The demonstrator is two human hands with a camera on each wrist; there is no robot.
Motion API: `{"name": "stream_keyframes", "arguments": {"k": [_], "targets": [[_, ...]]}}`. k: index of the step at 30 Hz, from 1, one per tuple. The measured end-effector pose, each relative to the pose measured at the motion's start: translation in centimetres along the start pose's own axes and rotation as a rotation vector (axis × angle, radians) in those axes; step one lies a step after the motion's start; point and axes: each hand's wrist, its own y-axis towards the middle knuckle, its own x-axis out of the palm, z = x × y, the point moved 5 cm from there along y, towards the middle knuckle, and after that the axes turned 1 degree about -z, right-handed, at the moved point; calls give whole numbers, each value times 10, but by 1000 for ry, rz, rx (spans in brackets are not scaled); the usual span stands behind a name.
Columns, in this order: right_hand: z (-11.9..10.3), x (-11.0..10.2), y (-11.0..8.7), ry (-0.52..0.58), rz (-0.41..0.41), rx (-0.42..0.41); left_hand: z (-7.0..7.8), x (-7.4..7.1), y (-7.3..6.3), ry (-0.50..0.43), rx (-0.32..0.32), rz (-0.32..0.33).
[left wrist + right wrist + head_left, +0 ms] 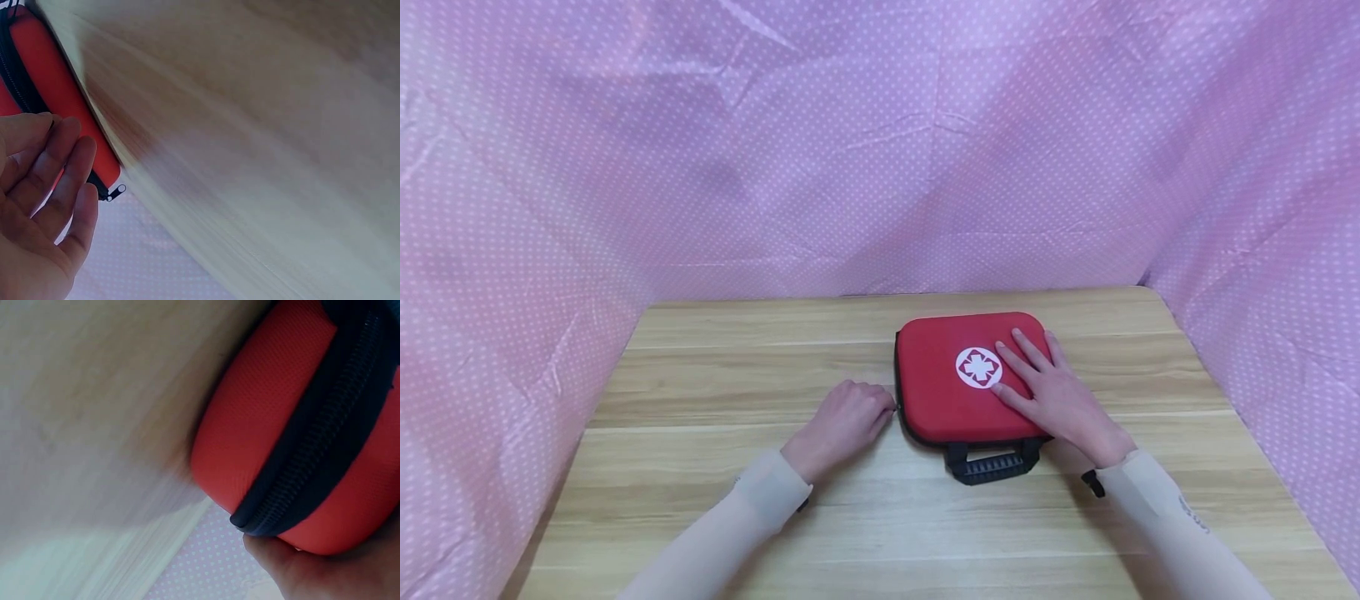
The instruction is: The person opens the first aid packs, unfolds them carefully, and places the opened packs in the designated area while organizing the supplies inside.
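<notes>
A red first aid case (936, 408) with a white cross emblem (979, 367) lies flat on the wooden table, its black carry handle (994, 468) toward me. At its left side, my left hand (850, 417) pinches a small dark zipper pull between thumb and forefinger, mostly hidden by the fingertips. A second zipper pull (117, 192) hangs at the far end of the black zipper (19, 81) in the left wrist view. My right hand (1063, 404) rests on the lid's right part with fingers spread. The right wrist view shows a closed stretch of zipper (312, 437).
The wooden table (715, 358) has rounded far corners and extends on both sides of the case. Pink dotted cloth (880, 150) hangs behind the table and along its left and right sides.
</notes>
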Motion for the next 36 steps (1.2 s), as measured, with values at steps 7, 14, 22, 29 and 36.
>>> {"name": "stream_keyframes", "arguments": {"k": [7, 14, 22, 29, 36], "targets": [[0, 1, 0, 2, -2, 3, 2, 1, -3, 10, 9, 16], [1, 2, 1, 2, -14, 13, 7, 0, -6, 26, 28, 20], [3, 2, 1, 3, -14, 15, 10, -1, -9, 38, 42, 31], [1, 2, 2, 8, -14, 19, 12, -2, -11, 27, 41, 27], [1, 1, 2, -17, -23, 13, 15, -2, -12, 34, 45, 17]]}}
